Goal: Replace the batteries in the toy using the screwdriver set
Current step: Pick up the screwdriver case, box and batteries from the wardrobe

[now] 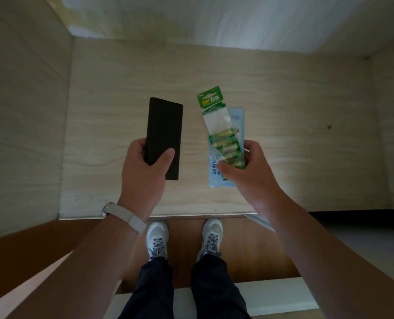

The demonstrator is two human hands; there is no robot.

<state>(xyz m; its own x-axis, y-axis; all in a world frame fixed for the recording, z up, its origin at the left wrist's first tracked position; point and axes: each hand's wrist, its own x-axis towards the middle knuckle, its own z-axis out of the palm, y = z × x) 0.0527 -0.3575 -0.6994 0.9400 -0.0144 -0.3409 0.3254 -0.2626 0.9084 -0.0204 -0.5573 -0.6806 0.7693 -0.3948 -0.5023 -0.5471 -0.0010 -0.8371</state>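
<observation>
1. Gripped in the left hand (143, 164): a flat black case (165, 130), long and rectangular; thumb laid across its upper face, fingers curled round its left edge; far end of the case reaching well beyond the fingertips, near corner poking out just past the thumb.
2. Pinched in the right hand (244, 173): a battery pack (216, 120); green header card at the end farthest from the hand, clear plastic in the middle, green-and-gold cells down against the fingers; thumb pressed over the nearest cells, fingers curled round the pack's right edge.
3. Directly behind the pack, touching it: a pale blue box (239, 125) with "24" printed just beside the thumb; impossible to tell whether gripped along with the pack or only lying behind it.
4. Between the two hands: an open gap; case and pack apart, roughly parallel, both pointing away from the wrists.
5. Beyond and beneath both hands: a pale wooden shelf (295, 134), walled on the left and right, brighter toward the far end.
6. Just behind the left hand, round the wrist: a pale wristband (124, 218).
7. Below the wrists: two white laced shoes (157, 236) on a brown floor (249, 249); dark trousers (154, 288) closer still to the camera.
</observation>
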